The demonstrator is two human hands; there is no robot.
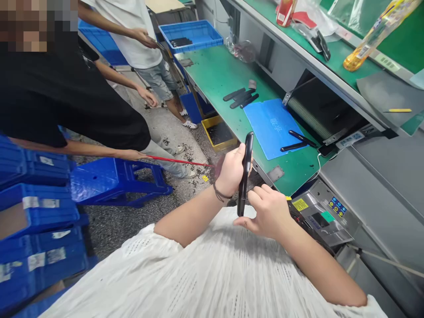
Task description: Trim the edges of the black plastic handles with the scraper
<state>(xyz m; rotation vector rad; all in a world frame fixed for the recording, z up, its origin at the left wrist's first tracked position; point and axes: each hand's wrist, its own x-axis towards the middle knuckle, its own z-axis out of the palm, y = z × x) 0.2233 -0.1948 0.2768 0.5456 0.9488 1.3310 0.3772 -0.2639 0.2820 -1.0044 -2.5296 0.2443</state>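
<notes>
A long, glossy black plastic handle (245,174) stands nearly upright in front of my chest. My left hand (232,170) is closed around its upper half, fingers behind and thumb along the side. By the lower end, my right hand (270,210) has its fingers curled and its thumb reaching to the bottom of the handle. A short yellow end (288,198) of a thin tool sticks out behind my right hand; its working tip is hidden. Two similar black handles (293,146) lie at the edge of a blue sheet (270,123) on the green workbench (212,66).
More black handles (243,97) lie farther along the bench. A yellow bin (220,143) stands below. One person in black holds a red stick (180,160); another stands behind. At left are a blue stool (99,176) and stacked blue crates (39,203). A shelf (298,48) overhangs the bench.
</notes>
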